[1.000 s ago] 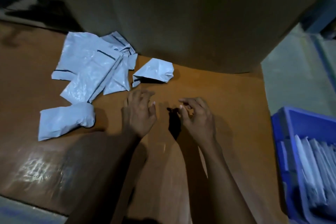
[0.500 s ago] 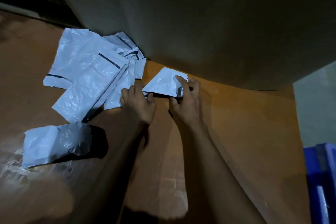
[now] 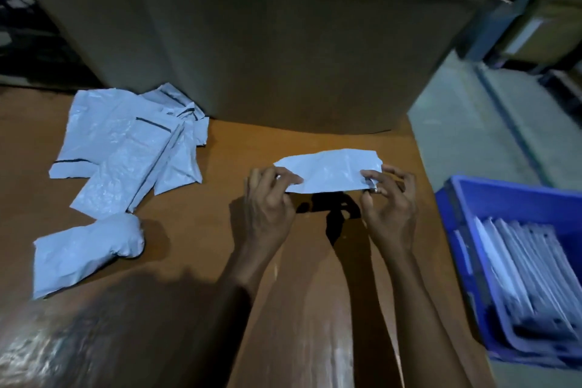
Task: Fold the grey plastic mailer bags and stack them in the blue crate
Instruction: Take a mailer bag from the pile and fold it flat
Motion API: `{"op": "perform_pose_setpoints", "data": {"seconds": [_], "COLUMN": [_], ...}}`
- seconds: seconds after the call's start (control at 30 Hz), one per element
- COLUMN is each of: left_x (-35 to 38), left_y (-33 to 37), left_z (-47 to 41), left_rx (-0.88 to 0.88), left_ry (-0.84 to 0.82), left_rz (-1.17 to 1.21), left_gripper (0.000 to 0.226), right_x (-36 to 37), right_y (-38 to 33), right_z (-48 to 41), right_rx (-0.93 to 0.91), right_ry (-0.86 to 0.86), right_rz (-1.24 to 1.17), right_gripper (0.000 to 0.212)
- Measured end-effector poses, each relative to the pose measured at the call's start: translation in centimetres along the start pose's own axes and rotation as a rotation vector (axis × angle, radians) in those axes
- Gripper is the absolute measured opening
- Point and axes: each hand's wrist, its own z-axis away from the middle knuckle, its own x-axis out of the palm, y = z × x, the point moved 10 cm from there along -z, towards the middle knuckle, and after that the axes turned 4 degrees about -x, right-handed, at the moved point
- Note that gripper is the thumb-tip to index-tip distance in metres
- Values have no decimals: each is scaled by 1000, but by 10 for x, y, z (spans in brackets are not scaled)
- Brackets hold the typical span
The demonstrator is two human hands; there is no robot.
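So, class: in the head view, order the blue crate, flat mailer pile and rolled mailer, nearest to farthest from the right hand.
1. blue crate, beside the right hand.
2. flat mailer pile, back left.
3. rolled mailer, front left.

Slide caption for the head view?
Left hand and right hand pinch a grey mailer bag by its ends; blue crate at right.

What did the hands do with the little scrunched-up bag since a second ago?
Empty a second ago, the left hand and right hand reached forward, pinched the small mailer bag by its ends and pulled it nearer, stretching it out wide. The pile of bags, the puffy bag and the blue crate stayed put.
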Motion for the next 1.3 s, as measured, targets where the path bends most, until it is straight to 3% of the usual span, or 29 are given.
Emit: {"op": "perform_pose_setpoints", "data": {"seconds": [0.2,0.4,0.53,0.6,0.7,0.87,1.0,1.3], "left_x": [56,69,54,60,94,146,150,136], "left_y": [25,26,42,54,74,61,35,13], "left_z": [75,127,108,96,94,114,129,132], "left_rx": [137,154,128,98,98,67,58,47], "left_ry": [-245,-500,-454,-443,-569,-796,-773,-725], "left_rz": [35,15,57,74,80,-106,-262,-344], "left_gripper": [39,57,52,44,48,75,78,72], "right_x": [-66,-78,-83,-76,-38,2,7,23], "right_y": [47,76,49,28,18,61,65,73], "right_z": [68,127,111,94,80,84,101,106], "right_rx": [92,269,165,88,18,37,16,58], "right_ry": [19,-155,-179,-149,-252,-372,-402,-449], "right_rz": [82,155,230,222,245,479,512,560], "right_gripper": [44,42,43,32,47,48,57,68]}}
